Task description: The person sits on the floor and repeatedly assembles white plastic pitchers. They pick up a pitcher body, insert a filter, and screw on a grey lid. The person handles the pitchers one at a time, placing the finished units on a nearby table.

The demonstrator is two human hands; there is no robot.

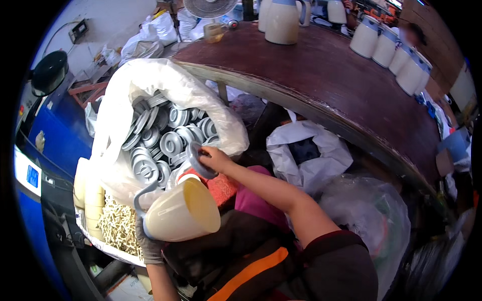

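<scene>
From here, my right grip [215, 159] holds a matt plastic lid [194, 157]; beside it I see a smooth plastic jug [169, 214].

your left hand [149, 246]: grey glove [151, 257] | your right hand [215, 159]: bare | your sleeve [344, 263]: short, dark, maroon-edged | your dark clothing [221, 241]: orange stripe [253, 273]

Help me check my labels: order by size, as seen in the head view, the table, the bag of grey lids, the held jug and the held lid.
1. Dark red table
2. White bag of grey lids
3. Cream jug in the left hand
4. Grey lid in the right hand
Apparent size only; distances vary.
</scene>
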